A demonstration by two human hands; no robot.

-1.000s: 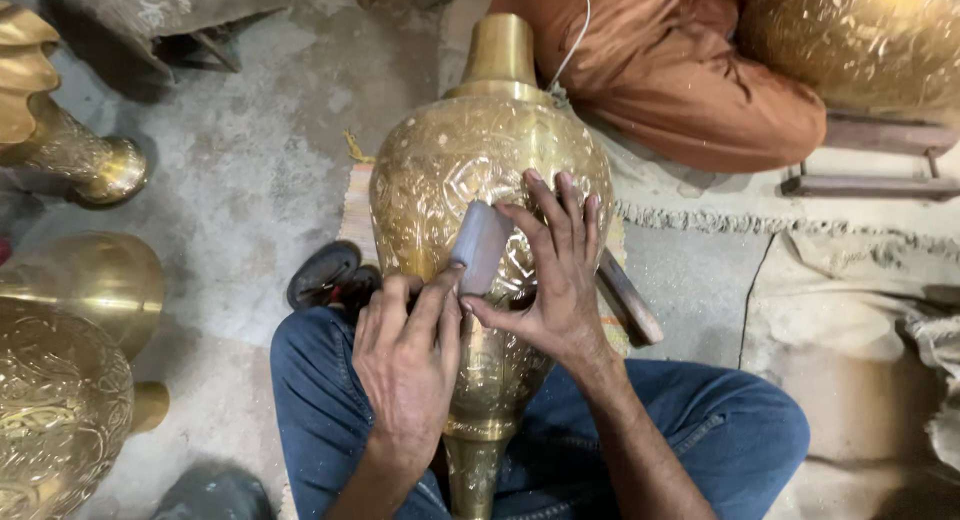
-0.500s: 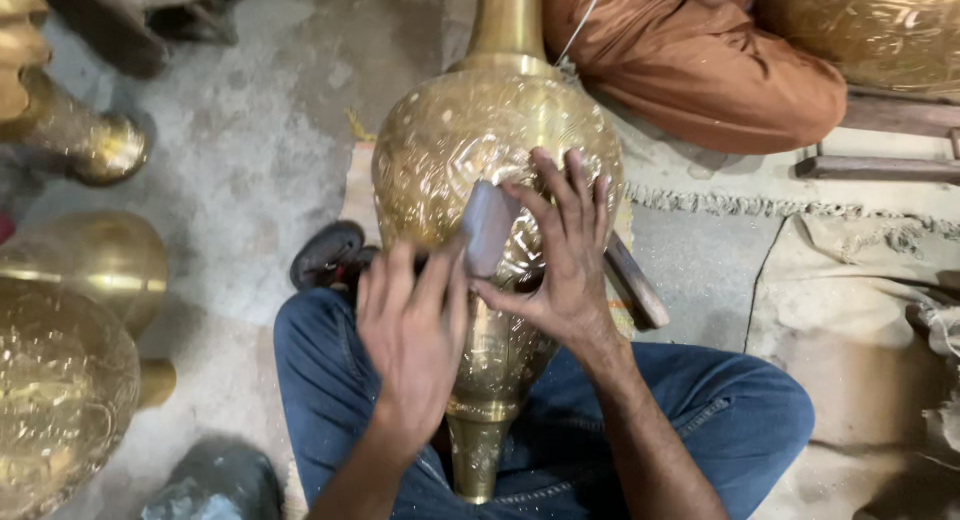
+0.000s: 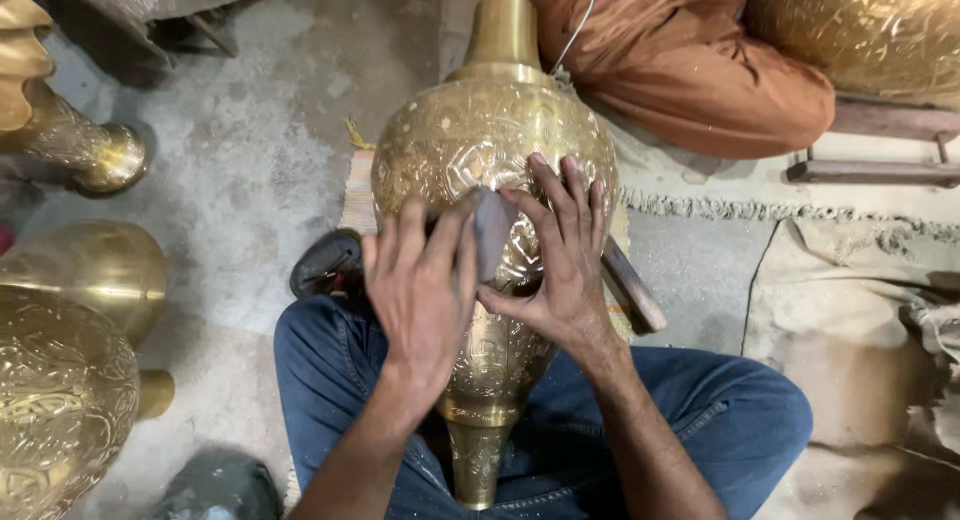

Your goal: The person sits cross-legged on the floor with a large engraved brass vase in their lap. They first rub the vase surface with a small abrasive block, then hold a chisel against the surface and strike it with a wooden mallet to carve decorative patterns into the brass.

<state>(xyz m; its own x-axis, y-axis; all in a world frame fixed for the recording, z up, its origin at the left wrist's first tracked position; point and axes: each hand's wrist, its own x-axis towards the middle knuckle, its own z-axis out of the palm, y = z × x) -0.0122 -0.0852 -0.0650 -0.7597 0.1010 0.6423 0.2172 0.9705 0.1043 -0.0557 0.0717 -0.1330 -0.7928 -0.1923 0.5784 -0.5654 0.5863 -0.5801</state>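
Note:
A large engraved brass vase point(image 3: 470, 145) lies across my lap, neck pointing away from me, foot between my jean-clad legs. My left hand point(image 3: 418, 295) rests on its belly and pinches a small grey pad point(image 3: 492, 232) against the metal with thumb and fingers. My right hand point(image 3: 560, 255) lies spread on the vase just right of the pad, fingers pointing up and touching the pad's edge.
Other brass vessels stand at the left point(image 3: 60, 390) and upper left point(image 3: 60, 130). A person in orange cloth point(image 3: 690, 70) sits beyond the vase beside another brass pot point(image 3: 860, 30). A wooden-handled tool point(image 3: 632, 285) lies by my right knee. A dark shoe point(image 3: 325, 265) sits left.
My left hand has slid up over the vase belly and closed around the grey pad. The right hand has stayed spread beside it.

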